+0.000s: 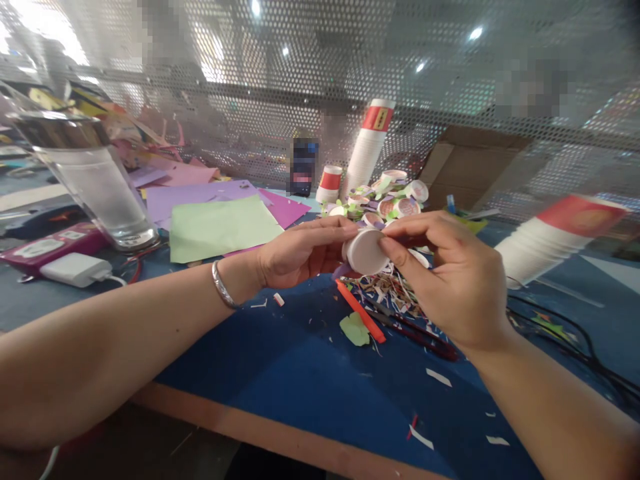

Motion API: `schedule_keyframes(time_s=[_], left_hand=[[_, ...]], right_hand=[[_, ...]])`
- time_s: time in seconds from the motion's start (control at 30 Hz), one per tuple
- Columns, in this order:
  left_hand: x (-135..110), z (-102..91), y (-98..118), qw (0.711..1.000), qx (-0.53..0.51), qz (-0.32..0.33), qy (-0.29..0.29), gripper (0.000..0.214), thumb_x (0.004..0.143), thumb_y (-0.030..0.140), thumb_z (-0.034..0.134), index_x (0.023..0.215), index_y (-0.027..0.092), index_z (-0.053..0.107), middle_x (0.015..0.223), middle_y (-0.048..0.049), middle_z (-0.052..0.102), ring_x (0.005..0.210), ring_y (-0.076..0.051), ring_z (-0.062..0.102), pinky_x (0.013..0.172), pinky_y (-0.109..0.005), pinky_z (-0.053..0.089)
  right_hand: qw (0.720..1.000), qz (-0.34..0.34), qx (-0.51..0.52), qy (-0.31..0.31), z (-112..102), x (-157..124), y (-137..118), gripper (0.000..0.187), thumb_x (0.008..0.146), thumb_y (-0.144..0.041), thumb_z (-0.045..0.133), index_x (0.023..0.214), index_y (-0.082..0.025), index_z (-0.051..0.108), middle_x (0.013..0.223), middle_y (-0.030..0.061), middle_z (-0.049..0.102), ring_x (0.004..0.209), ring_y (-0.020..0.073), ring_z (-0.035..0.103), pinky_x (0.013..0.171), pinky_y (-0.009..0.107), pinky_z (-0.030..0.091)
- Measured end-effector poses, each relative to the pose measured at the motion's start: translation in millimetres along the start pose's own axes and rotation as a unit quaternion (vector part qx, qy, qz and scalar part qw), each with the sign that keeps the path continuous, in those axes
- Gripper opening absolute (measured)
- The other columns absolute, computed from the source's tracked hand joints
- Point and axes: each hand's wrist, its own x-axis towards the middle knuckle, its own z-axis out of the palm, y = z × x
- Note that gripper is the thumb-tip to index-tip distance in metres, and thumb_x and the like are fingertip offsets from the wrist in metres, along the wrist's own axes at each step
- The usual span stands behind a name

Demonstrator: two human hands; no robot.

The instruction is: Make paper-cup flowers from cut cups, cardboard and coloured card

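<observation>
A white round paper cup bottom (369, 252) with a short rim is between my two hands, above the blue table. A bit of purple paper (342, 271) hangs at its lower left. My left hand (305, 253) grips it from the left, its fingers partly hidden behind. The thumb and fingers of my right hand (445, 280) pinch its right edge. Behind my hands lies a pile of similar cup bottoms (393, 203) with green and purple paper on them. Below lie paper shreds (385, 297), an orange stick (361, 312), a green paper scrap (355, 329) and a dark long tool (425, 337).
Stacked paper cups (367, 147) lean behind the pile; another cup stack (550, 233) tilts at right. At left are a clear bottle (97, 190), a pink power strip (53, 248) and a green sheet (220, 229). A perforated metal screen (240, 87) closes the back.
</observation>
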Motion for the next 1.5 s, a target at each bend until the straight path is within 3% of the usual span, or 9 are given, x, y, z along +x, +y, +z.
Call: schedule_keyframes(time_s=[0.27, 0.47, 0.73, 0.93, 1.1, 1.5], left_hand=[[1.4, -1.5, -6.8, 0.999, -0.033, -0.021, -0.026, 0.016, 0.092, 0.033, 0.071, 0.089, 0.019, 0.065, 0.087, -0.0028, 0.068, 0.077, -0.014, 0.067, 0.074, -0.027, 0.058], [3.3, 0.6, -7.4, 0.996, -0.073, -0.045, -0.034, 0.015, 0.097, 0.034, 0.066, 0.095, 0.020, 0.069, 0.091, -0.0032, 0.071, 0.082, -0.012, 0.069, 0.076, -0.022, 0.059], [3.6, 4.5, -6.0, 0.996, -0.069, -0.049, 0.022, 0.013, 0.096, 0.032, 0.066, 0.105, 0.022, 0.069, 0.099, -0.0040, 0.071, 0.087, -0.015, 0.071, 0.078, -0.025, 0.062], [7.1, 0.1, -8.6, 0.989, -0.067, -0.098, 0.089, 0.023, 0.097, 0.038, 0.065, 0.102, 0.016, 0.069, 0.092, -0.0072, 0.073, 0.081, -0.014, 0.072, 0.081, -0.026, 0.062], [5.1, 6.0, -9.0, 0.988, -0.049, -0.081, 0.123, 0.020, 0.102, 0.034, 0.056, 0.099, 0.016, 0.064, 0.075, -0.0003, 0.066, 0.070, -0.010, 0.069, 0.086, -0.028, 0.061], [5.4, 12.9, -5.6, 0.972, -0.039, -0.141, 0.182, 0.031, 0.104, 0.038, 0.052, 0.092, 0.012, 0.066, 0.069, -0.0019, 0.065, 0.065, -0.010, 0.069, 0.083, -0.023, 0.059]], right_hand=[[1.000, 0.024, 0.020, 0.003, 2.4, -2.2, 1.9, 0.007, 0.093, -0.019, 0.068, 0.091, -0.025, 0.069, 0.093, 0.0037, 0.072, 0.089, 0.0208, 0.069, 0.080, 0.038, 0.055], [0.998, 0.060, 0.023, 0.003, 3.6, -3.8, -1.5, 0.007, 0.093, -0.021, 0.068, 0.086, -0.023, 0.069, 0.089, 0.0034, 0.072, 0.081, 0.0181, 0.068, 0.074, 0.034, 0.053], [0.996, 0.088, -0.003, -0.007, 5.4, -3.2, 0.8, 0.005, 0.093, -0.026, 0.069, 0.088, -0.024, 0.070, 0.089, 0.0026, 0.074, 0.077, 0.0182, 0.069, 0.071, 0.032, 0.054], [1.000, -0.011, -0.029, 0.006, 5.2, -0.6, -6.8, 0.003, 0.095, -0.023, 0.067, 0.092, -0.022, 0.068, 0.098, 0.0066, 0.072, 0.099, 0.0235, 0.067, 0.094, 0.040, 0.050], [0.997, -0.022, -0.002, -0.067, 6.8, -2.8, -9.0, 0.005, 0.094, -0.018, 0.068, 0.090, -0.021, 0.066, 0.089, 0.0044, 0.068, 0.091, 0.0205, 0.063, 0.088, 0.037, 0.048], [0.994, 0.032, 0.019, -0.099, 7.0, -3.5, -10.8, 0.010, 0.095, -0.019, 0.067, 0.086, -0.021, 0.064, 0.085, 0.0011, 0.066, 0.083, 0.0160, 0.062, 0.078, 0.032, 0.046]])
